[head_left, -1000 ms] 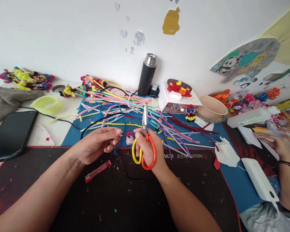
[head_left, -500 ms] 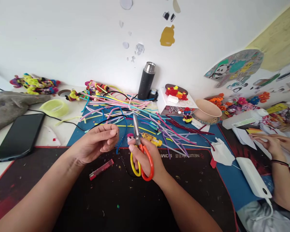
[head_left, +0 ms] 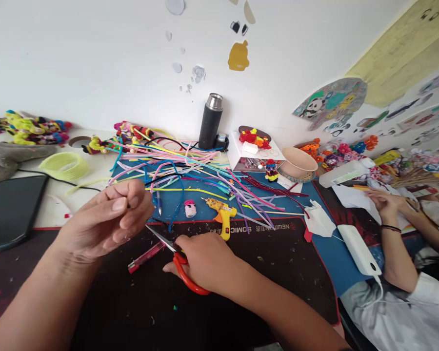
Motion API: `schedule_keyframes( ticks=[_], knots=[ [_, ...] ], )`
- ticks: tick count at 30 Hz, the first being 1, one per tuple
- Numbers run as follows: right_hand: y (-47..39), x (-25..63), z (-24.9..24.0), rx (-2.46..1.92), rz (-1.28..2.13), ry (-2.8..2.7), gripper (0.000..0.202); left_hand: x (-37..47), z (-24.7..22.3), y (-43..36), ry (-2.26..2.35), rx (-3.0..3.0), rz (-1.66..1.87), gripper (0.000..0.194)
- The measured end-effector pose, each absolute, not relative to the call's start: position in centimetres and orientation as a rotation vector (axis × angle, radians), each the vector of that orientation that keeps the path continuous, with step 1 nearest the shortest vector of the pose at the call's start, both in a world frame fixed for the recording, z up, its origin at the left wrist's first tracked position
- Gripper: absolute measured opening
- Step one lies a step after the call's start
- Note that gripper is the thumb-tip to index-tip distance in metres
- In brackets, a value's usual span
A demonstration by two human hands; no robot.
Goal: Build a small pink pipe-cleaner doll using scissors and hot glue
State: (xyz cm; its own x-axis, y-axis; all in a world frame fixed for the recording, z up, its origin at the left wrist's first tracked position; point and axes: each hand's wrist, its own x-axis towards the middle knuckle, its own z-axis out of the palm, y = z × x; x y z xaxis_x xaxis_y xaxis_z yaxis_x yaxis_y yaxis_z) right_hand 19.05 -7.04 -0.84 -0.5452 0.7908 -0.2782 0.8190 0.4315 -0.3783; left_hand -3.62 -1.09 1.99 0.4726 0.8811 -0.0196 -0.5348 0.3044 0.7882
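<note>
My left hand (head_left: 108, 219) is raised over the mat's left part, thumb and fingers pinched together. A tiny dark bit shows at the fingertips, too small to name. In my right hand (head_left: 208, 261) are scissors (head_left: 189, 280) with an orange-red handle, their blades pointing left and up toward my left hand. Below the blades lies a red translucent stick-like object (head_left: 146, 256). Beyond my right hand are a yellow glue gun (head_left: 222, 213) and a small pink-and-white item (head_left: 190, 208). Many coloured pipe cleaners (head_left: 201, 184) spread behind them.
A black thermos (head_left: 209, 124) stands by the wall beside a white box (head_left: 254, 156) and a beige bowl (head_left: 299, 163). At left lie a phone (head_left: 16, 207) and a pale green coil (head_left: 64, 165). A co-worker's arm (head_left: 397, 258) and a white power bank (head_left: 359, 250) are at right.
My right hand has turned over, swinging the scissors from pointing up to pointing left. My left hand has shifted left in view. The camera view has turned slightly to the right.
</note>
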Motion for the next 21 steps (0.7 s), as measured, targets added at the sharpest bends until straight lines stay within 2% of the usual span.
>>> schedule_keyframes(
  ticks=[6,12,21],
  knots=[
    [-7.0,17.6,-0.7,1.361,-0.607,2.63,0.053,-1.5,3.5,-0.6,0.676,0.773,0.97,0.053],
    [-7.3,16.6,1.3,1.129,-0.607,2.649,0.029,-0.2,1.5,0.2,0.815,0.645,0.945,0.05],
    [-8.5,17.5,1.5,1.102,-0.565,2.704,0.034,0.1,0.1,0.4,0.848,0.708,0.924,0.038]
  ],
)
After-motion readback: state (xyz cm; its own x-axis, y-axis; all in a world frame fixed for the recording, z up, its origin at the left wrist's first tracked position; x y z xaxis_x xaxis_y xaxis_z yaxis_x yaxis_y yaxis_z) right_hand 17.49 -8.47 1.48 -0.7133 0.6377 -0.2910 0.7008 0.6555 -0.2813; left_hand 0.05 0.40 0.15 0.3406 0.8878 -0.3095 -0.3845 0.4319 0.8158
